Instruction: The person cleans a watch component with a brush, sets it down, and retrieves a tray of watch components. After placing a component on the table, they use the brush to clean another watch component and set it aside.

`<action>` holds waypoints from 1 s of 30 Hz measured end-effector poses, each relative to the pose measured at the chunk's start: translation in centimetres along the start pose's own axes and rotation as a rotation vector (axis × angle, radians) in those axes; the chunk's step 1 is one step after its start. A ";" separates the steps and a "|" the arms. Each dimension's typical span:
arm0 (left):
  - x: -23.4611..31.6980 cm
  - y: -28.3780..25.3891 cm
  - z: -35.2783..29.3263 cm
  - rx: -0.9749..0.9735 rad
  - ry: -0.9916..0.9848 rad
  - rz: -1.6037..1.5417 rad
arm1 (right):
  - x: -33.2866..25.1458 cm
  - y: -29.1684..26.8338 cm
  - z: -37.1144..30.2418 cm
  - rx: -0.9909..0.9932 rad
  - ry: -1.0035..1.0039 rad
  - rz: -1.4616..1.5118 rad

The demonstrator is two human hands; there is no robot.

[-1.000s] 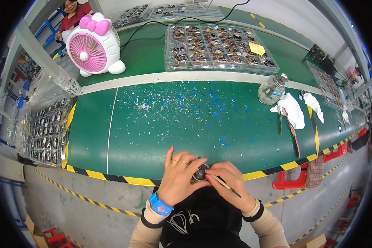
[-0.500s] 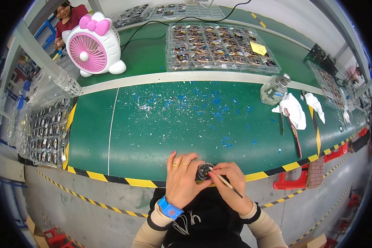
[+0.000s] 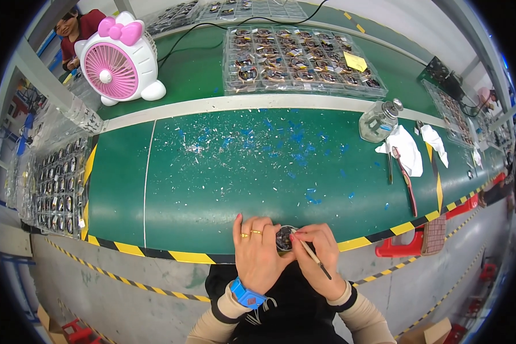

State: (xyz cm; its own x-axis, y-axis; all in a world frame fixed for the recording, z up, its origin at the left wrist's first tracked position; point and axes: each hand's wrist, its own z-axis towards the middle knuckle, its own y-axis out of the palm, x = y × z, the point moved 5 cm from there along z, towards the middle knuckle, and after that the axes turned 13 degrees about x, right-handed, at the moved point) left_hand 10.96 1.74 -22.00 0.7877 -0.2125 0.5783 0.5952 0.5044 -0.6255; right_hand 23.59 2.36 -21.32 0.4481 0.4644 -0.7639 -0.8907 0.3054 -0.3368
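Note:
A small round part [image 3: 284, 239] with a pale rim and dark, wiry inside sits at the bench's near edge. My left hand [image 3: 259, 252] grips it from the left, fingers curled along its side and thumb at its near side. In my right hand [image 3: 319, 252] a thin light wooden stick with a dark end [image 3: 315, 259] is pinched between thumb and fingers. The dark end points back toward my wrist. The stick's other tip is at the part, mostly hidden by my fingertips.
Blue and white scraps [image 3: 292, 140] litter the green bench. At right lie a glass bottle [image 3: 377, 123], white tissue [image 3: 406, 150], tweezers [image 3: 390, 169] and a red-handled brush [image 3: 407, 182]. Trays of round parts [image 3: 295, 60] stand behind and at left [image 3: 57, 189]. A pink-white fan [image 3: 120, 63] stands back left, near another person [image 3: 83, 31].
The view has shifted slightly, so the bench things sit a little further left. Both hands keep their hold at the round part; the stick has tilted a little steeper.

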 end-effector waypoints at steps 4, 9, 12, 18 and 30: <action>-0.4 0.3 -0.2 0.003 0.011 -0.011 | -0.5 0.7 0.1 -0.011 -0.069 0.030; -0.6 0.1 -0.3 0.009 -0.005 0.002 | -0.2 0.9 -0.2 0.017 -0.030 -0.017; -0.6 0.0 -0.3 -0.004 -0.006 -0.003 | 0.0 0.8 -0.6 0.059 0.043 -0.031; -0.5 -0.3 -0.4 -0.025 0.034 -0.035 | -0.1 0.8 -0.7 -0.031 0.097 0.081; -0.3 -0.3 -0.2 -0.069 0.018 -0.067 | 1.5 -0.2 1.1 -0.317 0.230 0.252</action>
State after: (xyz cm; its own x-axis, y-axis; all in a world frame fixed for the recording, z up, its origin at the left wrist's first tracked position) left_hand 10.58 1.55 -22.11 0.7483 -0.2594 0.6106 0.6555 0.4300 -0.6208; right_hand 24.55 3.90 -21.72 0.2182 0.2841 -0.9336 -0.9651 -0.0794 -0.2497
